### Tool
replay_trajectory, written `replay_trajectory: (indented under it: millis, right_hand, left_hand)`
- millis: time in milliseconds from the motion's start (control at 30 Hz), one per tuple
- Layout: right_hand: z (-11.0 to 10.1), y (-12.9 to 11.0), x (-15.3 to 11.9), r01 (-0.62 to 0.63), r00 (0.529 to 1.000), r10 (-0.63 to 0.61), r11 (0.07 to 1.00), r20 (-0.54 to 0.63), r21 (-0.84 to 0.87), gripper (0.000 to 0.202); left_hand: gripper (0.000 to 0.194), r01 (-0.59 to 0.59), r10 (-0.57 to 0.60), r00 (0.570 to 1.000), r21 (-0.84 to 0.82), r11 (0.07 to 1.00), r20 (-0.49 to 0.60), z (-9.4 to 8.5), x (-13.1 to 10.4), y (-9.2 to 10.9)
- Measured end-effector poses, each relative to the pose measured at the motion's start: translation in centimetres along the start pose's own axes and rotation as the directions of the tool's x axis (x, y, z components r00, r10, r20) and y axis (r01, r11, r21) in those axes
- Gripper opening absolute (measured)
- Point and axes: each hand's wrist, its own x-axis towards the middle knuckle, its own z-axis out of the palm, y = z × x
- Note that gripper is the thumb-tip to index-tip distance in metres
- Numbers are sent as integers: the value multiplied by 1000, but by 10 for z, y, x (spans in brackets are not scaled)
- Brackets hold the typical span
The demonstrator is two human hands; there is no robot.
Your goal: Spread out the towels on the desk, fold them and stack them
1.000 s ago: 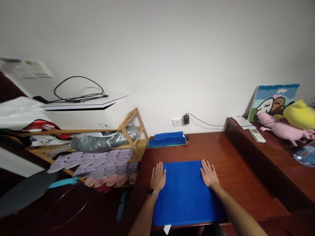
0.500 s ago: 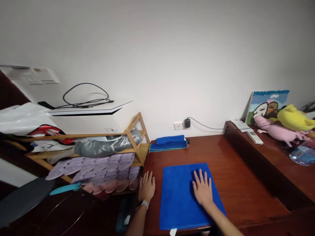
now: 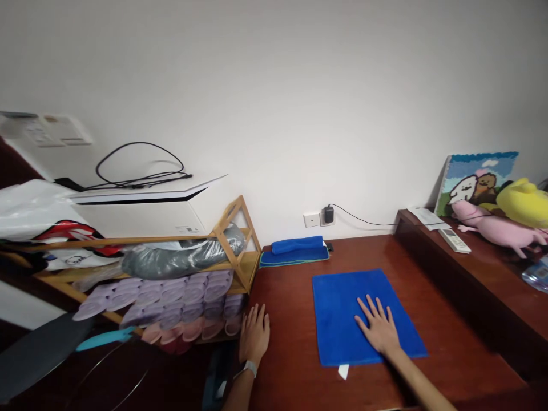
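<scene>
A blue cloth lies spread flat on the reddish-brown wooden table, a white tag sticking out at its near edge. My right hand rests palm down on the cloth, fingers spread. At the table's left edge, my left hand lies flat with its fingers stretched out, holding nothing; a watch is on that wrist. Against the wall, a folded blue cloth with a second, rolled-up blue cloth on top sits at the back of the table.
Left of the table stands a wooden rack with purple slippers and a white box on top. On a raised ledge at right are a remote control, a pink plush toy and a picture. A black adapter is plugged into the wall.
The spread blue cloth has slid right and away from me over the table, with my right hand on it. My left hand stays at the left edge. The view has shifted slightly.
</scene>
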Motion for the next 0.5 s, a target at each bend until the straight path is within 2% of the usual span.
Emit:
replay_trajectory:
  millis: [200, 333, 433, 500]
  right_hand:
    - [-8, 67, 97, -36, 998, 39, 998, 52, -58, 68]
    - [-24, 119, 161, -112, 987, 121, 989, 107, -92, 67]
    - [-32, 137, 181, -145, 982, 159, 981, 106, -125, 66]
    - [-29, 132, 175, -143, 989, 147, 982, 25, -122, 68]
  left_hand:
    - [52, -35, 36, 999, 15, 999, -39, 1, -1, -4]
    - [50, -48, 48, 997, 8, 999, -65, 1, -2, -7]
    - [50, -48, 50, 996, 19, 999, -74, 3, -2, -10]
    - [51, -50, 52, 996, 27, 998, -75, 5, -2, -11]
